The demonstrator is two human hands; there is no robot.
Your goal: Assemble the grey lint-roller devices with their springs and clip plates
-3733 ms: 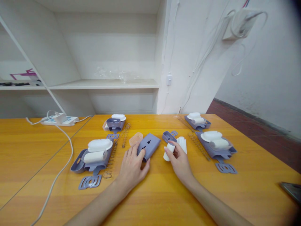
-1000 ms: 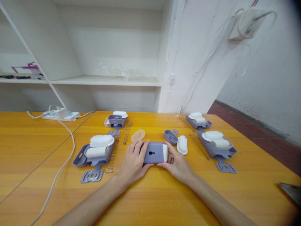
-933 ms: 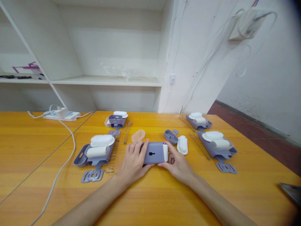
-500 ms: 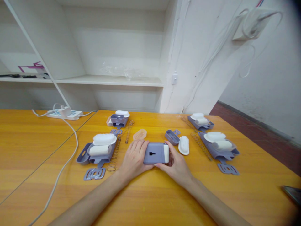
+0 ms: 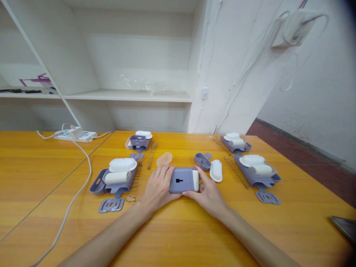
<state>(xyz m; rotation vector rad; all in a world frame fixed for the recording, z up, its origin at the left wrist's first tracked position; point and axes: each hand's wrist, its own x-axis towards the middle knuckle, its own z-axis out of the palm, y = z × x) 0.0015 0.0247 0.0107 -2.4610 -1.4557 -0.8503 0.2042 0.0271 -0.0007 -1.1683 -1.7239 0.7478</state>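
Item in hand: lavender housing [image 5: 180,180], keyhole slot up, on the wooden table [image 5: 178,237] at centre. White roller [image 5: 195,180] seated at its right end; appears fitted, though how fully cannot be told. Left hand [image 5: 158,186] grips the left end; right hand [image 5: 207,192] clasps the roller end. Loose beside it: small lavender tray [image 5: 202,161], ribbed white cap [image 5: 216,171], peach insert [image 5: 164,159], springs [image 5: 134,181]; these likely remain unfitted. Further part sets [image 5: 114,176] flank left and right.
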